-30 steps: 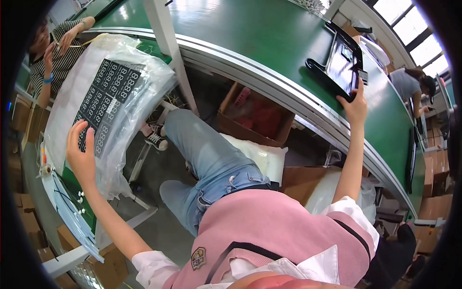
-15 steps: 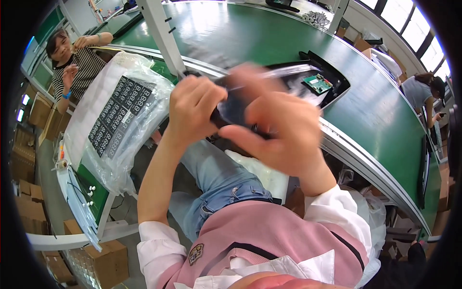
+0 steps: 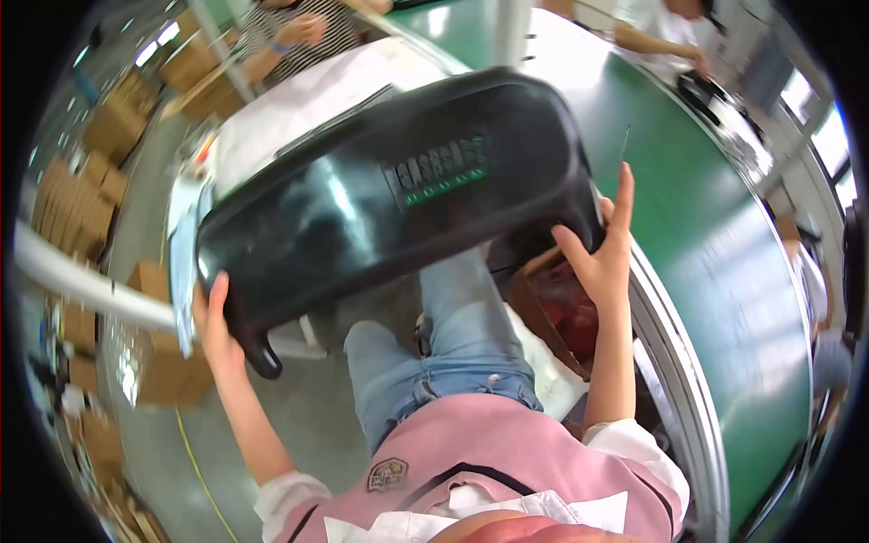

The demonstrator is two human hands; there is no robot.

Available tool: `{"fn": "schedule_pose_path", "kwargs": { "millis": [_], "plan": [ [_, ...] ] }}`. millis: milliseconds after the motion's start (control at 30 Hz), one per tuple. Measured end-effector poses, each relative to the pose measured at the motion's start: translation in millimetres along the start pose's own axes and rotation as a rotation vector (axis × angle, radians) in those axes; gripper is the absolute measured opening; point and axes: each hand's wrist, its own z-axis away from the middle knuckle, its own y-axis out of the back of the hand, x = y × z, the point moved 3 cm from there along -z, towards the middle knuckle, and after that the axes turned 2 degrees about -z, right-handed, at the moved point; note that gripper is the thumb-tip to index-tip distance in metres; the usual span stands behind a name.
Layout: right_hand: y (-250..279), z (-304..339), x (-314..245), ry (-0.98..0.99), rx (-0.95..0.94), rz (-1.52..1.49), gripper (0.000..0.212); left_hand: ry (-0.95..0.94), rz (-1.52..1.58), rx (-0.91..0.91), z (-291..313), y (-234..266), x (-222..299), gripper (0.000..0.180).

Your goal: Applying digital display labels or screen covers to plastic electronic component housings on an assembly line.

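A long, glossy black plastic housing (image 3: 362,195) with rounded corners hangs tilted in front of me, its right end higher than its left. My left hand (image 3: 217,330) grips the lower left end, beside a short stub that juts down. At the other end, my right hand (image 3: 605,249) holds the right edge near a similar stub, index finger pointing up and thumb on the near side. Most of both hands' fingers are hidden behind the housing. Slots (image 3: 441,170) in its face show a bit of green inside.
A green work surface (image 3: 674,235) with a metal rail (image 3: 674,389) runs along my right. Behind the housing is a side table with a white cover (image 3: 299,100). Co-workers sit beyond, one in a striped shirt (image 3: 317,41). Cardboard boxes (image 3: 172,371) stand at left.
My hands were close together, blurred, over a dark part by the rail. Now they are spread apart, holding the black housing up between them. My view has turned left.
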Motion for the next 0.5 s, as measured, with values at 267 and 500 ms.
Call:
{"fn": "schedule_pose_path", "kwargs": {
  "millis": [267,500],
  "plan": [
    [-129.3,-28.4,55.8,-0.056,-0.291,0.174,0.093,-0.387,-1.218,0.170,-63.4,45.7,-47.0,0.056],
    [-159.5,-16.0,57.7,0.105,-0.378,0.332,0.084,-1.011,-1.440,-0.208,-82.0,-135.5,-33.8,0.065]
  ]
}}
